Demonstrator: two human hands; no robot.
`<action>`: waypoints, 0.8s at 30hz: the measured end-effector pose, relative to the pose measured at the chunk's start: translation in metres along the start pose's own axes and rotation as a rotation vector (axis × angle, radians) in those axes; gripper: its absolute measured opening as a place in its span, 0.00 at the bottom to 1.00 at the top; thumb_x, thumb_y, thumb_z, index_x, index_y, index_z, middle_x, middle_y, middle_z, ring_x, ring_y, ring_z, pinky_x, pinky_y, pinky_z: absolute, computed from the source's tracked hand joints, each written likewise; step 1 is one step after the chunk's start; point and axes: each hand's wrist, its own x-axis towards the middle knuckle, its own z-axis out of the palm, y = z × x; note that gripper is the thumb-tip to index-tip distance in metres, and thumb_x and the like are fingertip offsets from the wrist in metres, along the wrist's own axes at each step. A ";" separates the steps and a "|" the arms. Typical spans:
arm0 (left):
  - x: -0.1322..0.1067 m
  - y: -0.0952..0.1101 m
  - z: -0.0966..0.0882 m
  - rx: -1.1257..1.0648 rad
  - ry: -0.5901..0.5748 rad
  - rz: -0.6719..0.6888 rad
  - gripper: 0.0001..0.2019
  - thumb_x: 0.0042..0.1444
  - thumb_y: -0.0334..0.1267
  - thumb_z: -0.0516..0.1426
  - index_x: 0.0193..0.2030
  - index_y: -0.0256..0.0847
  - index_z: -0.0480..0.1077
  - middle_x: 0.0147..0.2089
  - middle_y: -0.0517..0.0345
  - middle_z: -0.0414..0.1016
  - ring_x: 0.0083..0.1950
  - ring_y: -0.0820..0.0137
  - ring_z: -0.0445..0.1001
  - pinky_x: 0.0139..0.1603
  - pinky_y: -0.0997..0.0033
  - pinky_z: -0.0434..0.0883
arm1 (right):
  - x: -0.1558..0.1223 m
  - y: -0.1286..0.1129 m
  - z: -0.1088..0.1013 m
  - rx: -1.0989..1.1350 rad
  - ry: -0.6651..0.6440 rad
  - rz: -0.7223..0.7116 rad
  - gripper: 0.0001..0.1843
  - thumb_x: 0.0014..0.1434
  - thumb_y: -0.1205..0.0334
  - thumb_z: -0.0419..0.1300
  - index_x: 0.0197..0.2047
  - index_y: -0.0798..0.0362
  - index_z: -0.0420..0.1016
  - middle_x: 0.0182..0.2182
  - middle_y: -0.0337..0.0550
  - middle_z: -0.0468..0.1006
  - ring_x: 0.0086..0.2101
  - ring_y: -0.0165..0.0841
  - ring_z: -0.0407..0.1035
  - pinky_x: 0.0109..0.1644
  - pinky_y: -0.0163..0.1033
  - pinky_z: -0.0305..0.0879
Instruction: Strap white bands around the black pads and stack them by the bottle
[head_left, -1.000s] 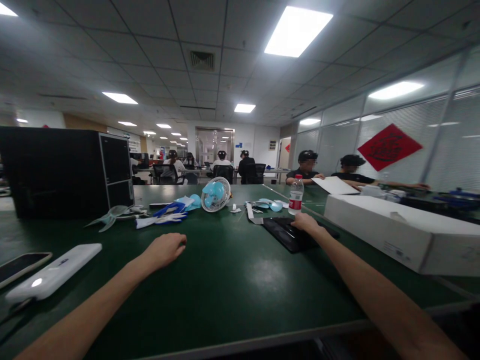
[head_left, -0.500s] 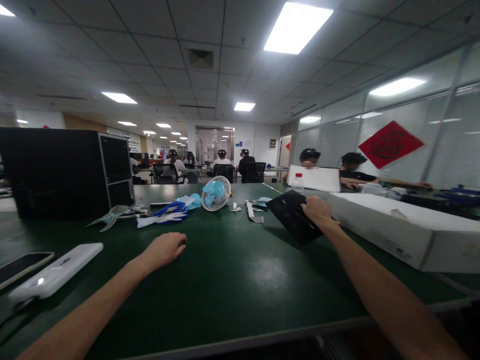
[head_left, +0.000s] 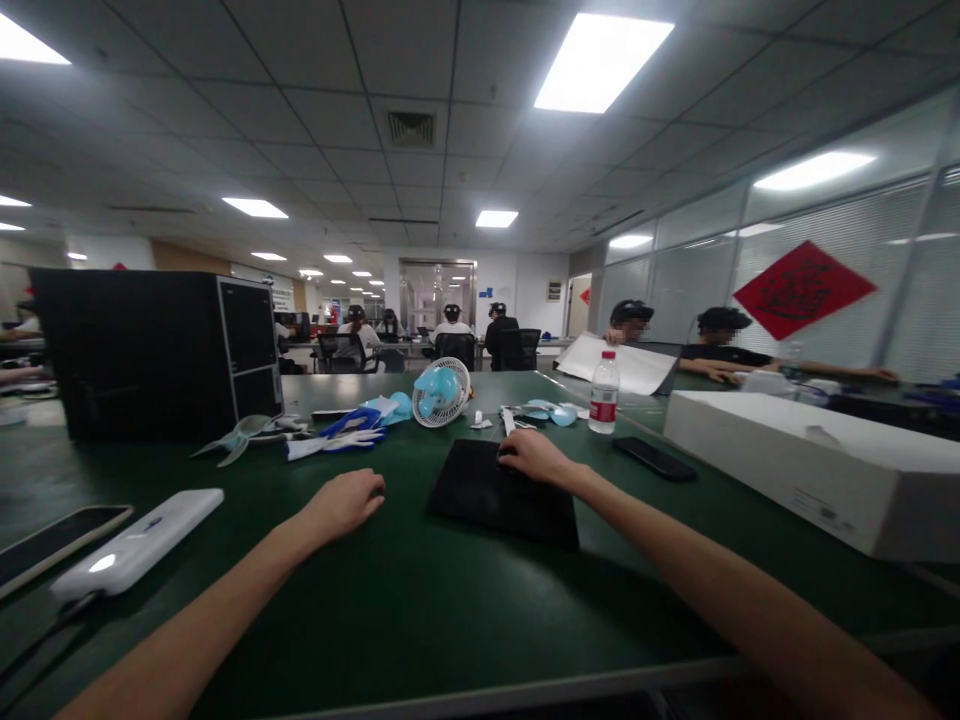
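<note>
A thin, flat black rectangular pad (head_left: 487, 495) is tilted low over the green table in the middle of the head view. My right hand (head_left: 536, 457) grips it by its far edge, the fingers closed over that edge and partly hidden. To the left, my left hand (head_left: 349, 503) rests on the table with its fingers loosely curled in, and nothing shows in it. A gap of bare table separates this hand from the pad. Just beyond the pad lie a pale strip (head_left: 509, 420) and light-blue pieces (head_left: 555, 412).
A small fan (head_left: 442, 392), blue-and-white gloves (head_left: 341, 433) and a black computer case (head_left: 150, 360) stand or lie beyond my left hand. A power bank (head_left: 142, 540) and phone (head_left: 64, 540) lie left. On the right are a bottle (head_left: 604, 395), black phone (head_left: 655, 459) and white box (head_left: 780, 470).
My right hand has brought the black pad leftward and down from beside the white box, uncovering the black phone. My left hand has barely moved. The co-worker's white sheet has tilted.
</note>
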 end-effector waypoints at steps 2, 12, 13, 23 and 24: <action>0.001 0.000 0.001 0.007 0.010 0.011 0.15 0.57 0.45 0.51 0.47 0.45 0.71 0.47 0.53 0.73 0.47 0.64 0.72 0.45 0.67 0.69 | 0.008 -0.018 0.008 0.033 -0.047 -0.059 0.14 0.57 0.58 0.59 0.42 0.56 0.79 0.39 0.49 0.79 0.39 0.37 0.71 0.43 0.36 0.63; 0.013 -0.007 0.000 -0.067 0.013 0.104 0.26 0.54 0.54 0.53 0.56 0.42 0.66 0.59 0.49 0.66 0.58 0.59 0.65 0.58 0.61 0.62 | 0.033 -0.080 0.039 0.111 -0.079 -0.280 0.15 0.57 0.57 0.59 0.44 0.55 0.78 0.40 0.48 0.78 0.40 0.37 0.71 0.43 0.36 0.62; 0.016 -0.006 -0.001 -0.075 -0.014 0.112 0.27 0.53 0.55 0.54 0.57 0.42 0.66 0.60 0.48 0.65 0.60 0.58 0.64 0.59 0.61 0.61 | 0.034 -0.081 0.040 0.118 -0.075 -0.287 0.15 0.57 0.57 0.60 0.44 0.55 0.78 0.40 0.48 0.78 0.40 0.37 0.71 0.43 0.35 0.62; 0.036 0.013 0.002 -0.151 -0.133 0.162 0.35 0.46 0.59 0.57 0.57 0.39 0.65 0.60 0.46 0.66 0.59 0.55 0.64 0.58 0.61 0.61 | 0.045 -0.021 0.032 -0.104 0.052 0.263 0.18 0.61 0.54 0.54 0.46 0.59 0.73 0.48 0.58 0.72 0.46 0.41 0.67 0.47 0.39 0.61; 0.035 0.013 0.002 -0.164 -0.123 0.158 0.35 0.47 0.59 0.57 0.57 0.38 0.65 0.60 0.46 0.65 0.59 0.56 0.64 0.58 0.62 0.61 | 0.047 -0.010 0.032 -0.118 0.055 0.308 0.19 0.60 0.56 0.55 0.47 0.62 0.71 0.50 0.63 0.70 0.47 0.44 0.66 0.47 0.42 0.61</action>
